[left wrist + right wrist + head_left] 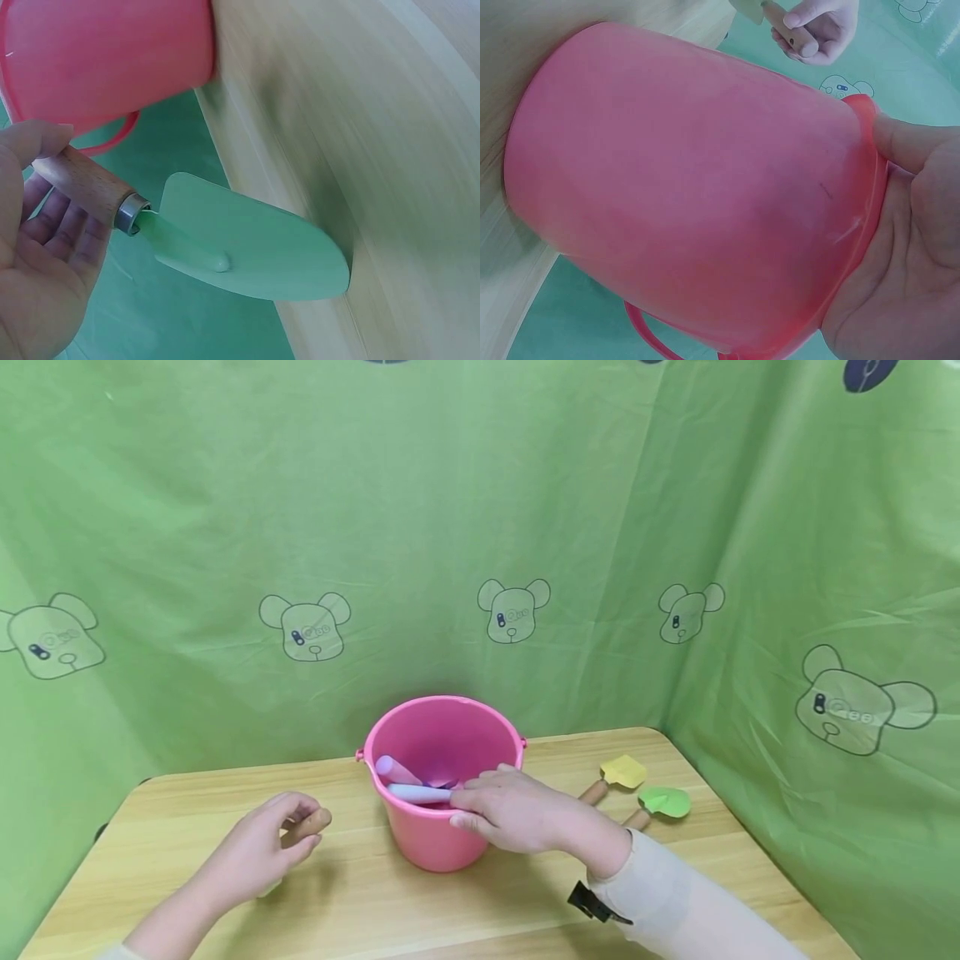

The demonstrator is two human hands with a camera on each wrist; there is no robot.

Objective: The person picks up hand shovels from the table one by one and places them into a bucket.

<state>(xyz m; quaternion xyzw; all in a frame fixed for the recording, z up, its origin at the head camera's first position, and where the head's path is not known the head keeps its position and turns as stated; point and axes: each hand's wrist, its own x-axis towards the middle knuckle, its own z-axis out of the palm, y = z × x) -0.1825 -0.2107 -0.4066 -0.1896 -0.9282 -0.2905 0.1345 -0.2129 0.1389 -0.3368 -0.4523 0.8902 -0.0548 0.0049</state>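
Note:
My left hand (258, 847) holds a small garden trowel by its wooden handle (88, 181), left of the bucket. The trowel's light green blade (259, 244) points down, its tip at or close to the tabletop. A pink bucket (435, 839) stands upright on the table. My right hand (517, 810) grips its near right rim, thumb outside and fingers over the edge; the fingertips inside are hidden. In the bucket, a purple handle (397, 770) and a pale blue handle (418, 793) lean against the rim. What they belong to is mostly hidden.
Right of the bucket lie a yellow-bladed tool (624, 772) and a green-bladed tool (666, 802), both with wooden handles. The wooden table (360, 910) has rounded back corners. Green curtain (420, 527) with bear prints closes off the back and sides.

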